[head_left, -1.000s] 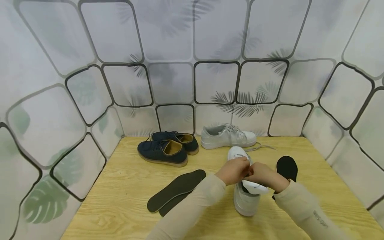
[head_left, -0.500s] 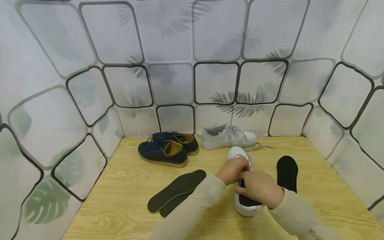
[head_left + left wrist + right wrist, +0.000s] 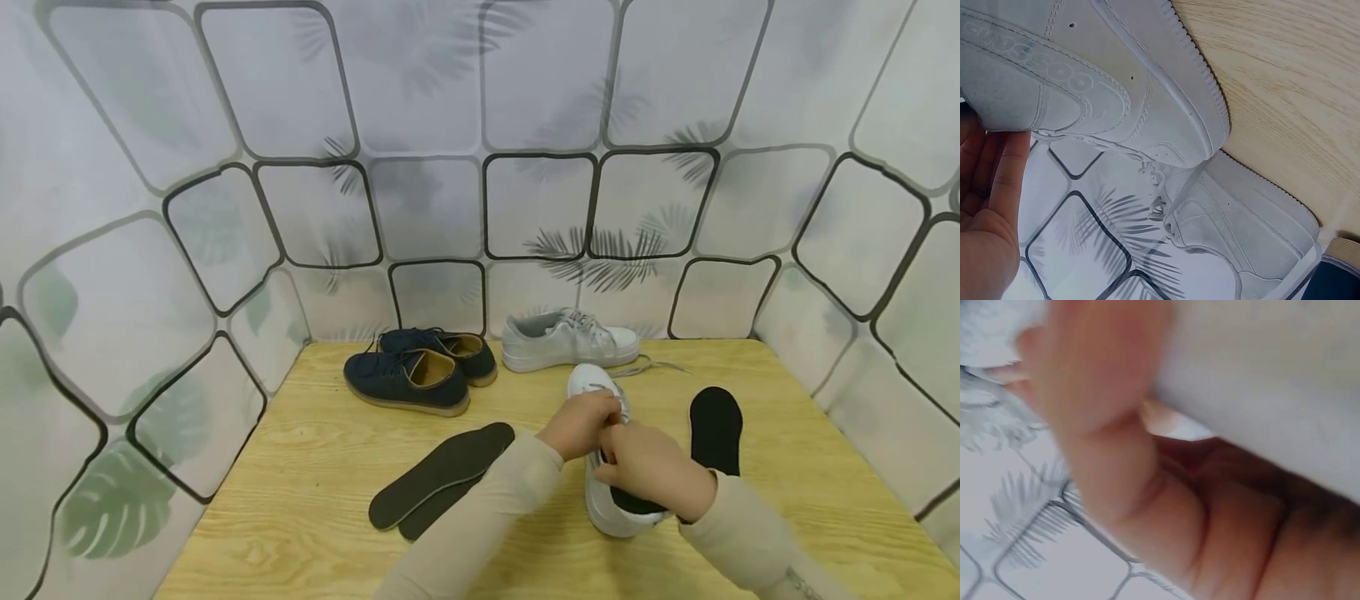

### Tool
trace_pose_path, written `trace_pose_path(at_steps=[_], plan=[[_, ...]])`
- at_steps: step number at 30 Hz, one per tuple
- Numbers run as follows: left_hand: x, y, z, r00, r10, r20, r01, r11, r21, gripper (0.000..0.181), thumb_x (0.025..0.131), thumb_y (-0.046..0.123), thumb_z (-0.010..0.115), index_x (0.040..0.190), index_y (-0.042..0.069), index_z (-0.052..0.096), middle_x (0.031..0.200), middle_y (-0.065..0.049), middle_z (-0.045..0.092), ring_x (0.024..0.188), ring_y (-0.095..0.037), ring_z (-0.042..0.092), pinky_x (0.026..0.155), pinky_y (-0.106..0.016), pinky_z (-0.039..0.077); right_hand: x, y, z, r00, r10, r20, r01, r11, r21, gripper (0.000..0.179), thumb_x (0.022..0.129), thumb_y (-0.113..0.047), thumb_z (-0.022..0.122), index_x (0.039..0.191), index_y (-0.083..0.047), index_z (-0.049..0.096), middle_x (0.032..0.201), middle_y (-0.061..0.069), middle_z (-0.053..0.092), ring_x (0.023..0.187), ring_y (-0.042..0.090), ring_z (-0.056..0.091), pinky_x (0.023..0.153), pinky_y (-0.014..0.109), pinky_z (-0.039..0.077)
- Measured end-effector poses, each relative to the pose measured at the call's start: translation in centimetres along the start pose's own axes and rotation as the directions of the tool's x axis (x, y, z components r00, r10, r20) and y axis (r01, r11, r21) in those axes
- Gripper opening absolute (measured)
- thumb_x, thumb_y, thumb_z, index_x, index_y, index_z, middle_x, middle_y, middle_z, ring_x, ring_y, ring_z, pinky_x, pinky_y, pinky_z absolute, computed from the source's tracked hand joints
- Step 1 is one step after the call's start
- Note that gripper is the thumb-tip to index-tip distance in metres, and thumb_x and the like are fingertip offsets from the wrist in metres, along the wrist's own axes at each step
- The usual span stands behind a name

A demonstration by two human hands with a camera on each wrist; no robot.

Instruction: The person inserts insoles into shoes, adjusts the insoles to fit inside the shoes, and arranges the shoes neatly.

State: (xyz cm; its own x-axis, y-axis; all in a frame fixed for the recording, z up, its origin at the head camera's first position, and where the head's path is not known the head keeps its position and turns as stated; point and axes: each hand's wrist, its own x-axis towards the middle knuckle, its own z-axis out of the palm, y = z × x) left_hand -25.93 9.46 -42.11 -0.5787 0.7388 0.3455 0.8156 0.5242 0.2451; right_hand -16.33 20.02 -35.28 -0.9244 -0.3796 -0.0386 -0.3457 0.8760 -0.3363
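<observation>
A white sneaker (image 3: 609, 510) lies toe-away on the table, partly covered by both hands. My left hand (image 3: 583, 425) grips it at the opening, near the tongue and laces; in the left wrist view, its fingers (image 3: 1009, 178) touch the collar edge. My right hand (image 3: 654, 468) pinches a black insole (image 3: 632, 502) over the heel end of that sneaker. Hand and sleeve hide much of the insole, and how far its front reaches inside cannot be seen. In the right wrist view, curled fingers (image 3: 1116, 469) wrap a blurred pale sheet, likely the insole's underside.
Another black insole (image 3: 716, 429) lies to the right. Two dark grey insoles (image 3: 442, 475) overlap on the left. A second white sneaker (image 3: 566, 343) with a loose lace and a pair of navy shoes (image 3: 408, 383) stand at the back, before patterned curtains (image 3: 427, 208).
The insole in my right hand has turned from showing its white underside to black side up, coming down over the heel. My left hand has stayed at the sneaker's opening.
</observation>
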Motion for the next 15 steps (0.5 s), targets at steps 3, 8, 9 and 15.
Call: trace_pose_path(at_steps=[3,8,9,15], plan=[[0.0,-0.1,0.0,1.000,0.018,-0.015,-0.018,1.000,-0.005,0.010,0.082,0.013,0.074,0.079,0.014,0.065,0.083,0.006,0.059,0.074,-0.003,0.056,0.068,-0.010,0.041,-0.1,0.7,-0.2,1.000,0.002,-0.002,-0.002,0.997,0.075,0.043,0.076,-0.006,0.068,0.052,-0.018,0.034,0.050,-0.009,0.022,0.049,0.008,0.021,0.050,0.023,0.019],[0.1,-0.3,0.0,0.999,0.036,-0.026,-0.036,0.999,-0.003,0.009,0.085,0.012,0.073,0.081,0.013,0.065,0.083,0.005,0.060,0.075,-0.003,0.056,0.068,-0.010,0.041,-0.2,1.7,-0.3,0.999,0.026,-0.032,-0.022,0.993,0.118,0.041,0.080,-0.009,0.068,0.052,-0.018,0.038,0.050,-0.010,0.025,0.048,0.008,0.025,0.049,0.023,0.022],[0.1,-0.3,0.0,0.999,0.039,-0.027,-0.039,0.999,-0.002,0.008,0.085,0.012,0.073,0.081,0.013,0.066,0.084,0.005,0.061,0.075,-0.003,0.057,0.068,-0.010,0.041,-0.1,1.9,-0.3,0.999,0.031,-0.037,-0.026,0.992,0.121,0.040,0.079,-0.009,0.068,0.052,-0.017,0.039,0.049,-0.010,0.026,0.047,0.008,0.026,0.049,0.023,0.022],[0.0,-0.1,-0.1,0.999,0.045,-0.017,-0.044,0.999,0.014,0.009,0.086,0.013,0.072,0.082,0.013,0.064,0.085,0.004,0.061,0.075,-0.005,0.058,0.068,-0.012,0.042,0.4,3.2,0.7,0.996,0.059,-0.073,-0.048,0.989,0.137,0.034,0.076,-0.008,0.067,0.052,-0.015,0.043,0.049,-0.009,0.030,0.046,0.008,0.030,0.048,0.024,0.026]])
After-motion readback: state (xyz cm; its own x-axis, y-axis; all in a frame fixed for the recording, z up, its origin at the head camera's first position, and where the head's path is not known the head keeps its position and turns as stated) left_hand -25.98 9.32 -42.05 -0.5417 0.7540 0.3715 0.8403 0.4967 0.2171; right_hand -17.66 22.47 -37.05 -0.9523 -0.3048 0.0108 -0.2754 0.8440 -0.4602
